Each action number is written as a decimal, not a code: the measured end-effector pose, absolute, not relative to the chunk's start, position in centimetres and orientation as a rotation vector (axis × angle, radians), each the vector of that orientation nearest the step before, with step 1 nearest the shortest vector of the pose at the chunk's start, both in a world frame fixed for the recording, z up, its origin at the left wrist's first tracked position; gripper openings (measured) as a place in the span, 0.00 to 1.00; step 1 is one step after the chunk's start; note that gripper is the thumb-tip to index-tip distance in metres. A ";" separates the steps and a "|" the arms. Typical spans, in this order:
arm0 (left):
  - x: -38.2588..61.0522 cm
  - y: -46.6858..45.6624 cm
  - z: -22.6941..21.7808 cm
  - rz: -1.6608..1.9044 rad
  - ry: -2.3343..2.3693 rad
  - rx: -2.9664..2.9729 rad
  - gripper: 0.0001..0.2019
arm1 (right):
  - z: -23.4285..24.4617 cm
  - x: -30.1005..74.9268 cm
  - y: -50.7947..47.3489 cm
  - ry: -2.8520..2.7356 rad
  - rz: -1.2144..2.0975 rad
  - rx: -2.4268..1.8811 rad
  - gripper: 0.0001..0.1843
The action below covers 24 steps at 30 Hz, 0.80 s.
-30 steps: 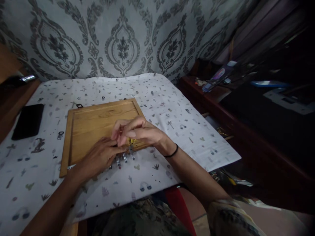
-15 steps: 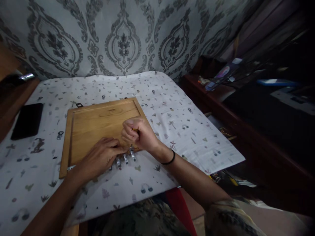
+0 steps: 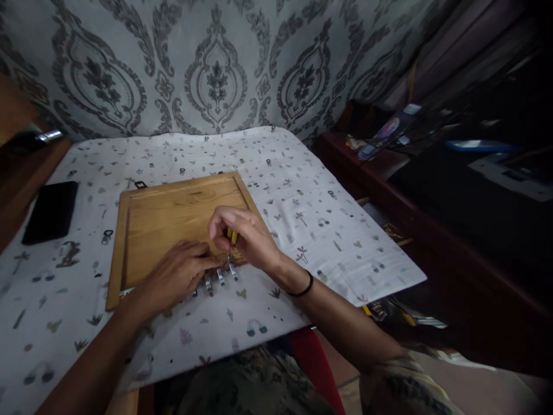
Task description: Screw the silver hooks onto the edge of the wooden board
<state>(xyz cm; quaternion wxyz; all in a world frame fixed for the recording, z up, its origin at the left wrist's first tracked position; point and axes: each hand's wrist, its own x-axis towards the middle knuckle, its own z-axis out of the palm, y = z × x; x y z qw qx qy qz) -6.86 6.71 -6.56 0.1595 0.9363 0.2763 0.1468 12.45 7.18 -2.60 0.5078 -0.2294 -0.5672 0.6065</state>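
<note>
A wooden tray-like board (image 3: 164, 219) lies on a patterned cloth (image 3: 280, 190). My left hand (image 3: 177, 274) rests palm down on the board's near edge, fingers curled over a row of small metal parts (image 3: 220, 279) that stick out toward me. My right hand (image 3: 244, 236) is closed around a small yellow-handled tool (image 3: 232, 236), held upright just above the rightmost metal part. What the tool's tip touches is hidden by my fingers.
A black phone (image 3: 50, 212) lies at the left on the cloth. A patterned wall rises behind the table. A dark wooden shelf (image 3: 389, 167) with cluttered items stands to the right. The table's near edge is at my lap.
My right hand went from loosely spread fingers to a closed grip on the yellow tool, then tilted so the handle shows. The left hand stayed put.
</note>
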 end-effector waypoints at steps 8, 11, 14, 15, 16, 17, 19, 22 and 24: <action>-6.8 6.6 -6.7 0.412 0.801 2.720 0.19 | -1.1 13.1 6.8 -0.956 1.381 -0.532 0.29; -6.9 6.6 -6.9 0.437 0.805 2.717 0.19 | -1.0 13.2 6.3 -0.943 1.420 -0.526 0.29; -6.9 6.5 -6.9 0.460 0.820 2.705 0.19 | -1.2 13.1 6.1 -0.923 1.421 -0.535 0.28; -6.9 6.5 -6.8 0.458 0.819 2.703 0.19 | -1.3 13.0 6.1 -0.915 1.417 -0.530 0.28; -6.9 6.4 -6.8 0.454 0.817 2.704 0.19 | -1.4 12.9 6.1 -0.908 1.415 -0.526 0.28; -6.9 6.4 -6.8 0.452 0.817 2.706 0.20 | -1.5 12.8 6.2 -0.902 1.414 -0.522 0.28; -6.9 6.4 -6.8 0.465 0.813 2.715 0.20 | -1.6 12.7 6.2 -0.895 1.413 -0.518 0.29; -6.9 6.5 -7.0 0.498 0.787 2.741 0.21 | -1.7 12.6 6.3 -0.883 1.419 -0.519 0.29; -6.9 6.6 -7.1 0.512 0.772 2.753 0.20 | -1.8 12.6 6.4 -0.879 1.424 -0.528 0.29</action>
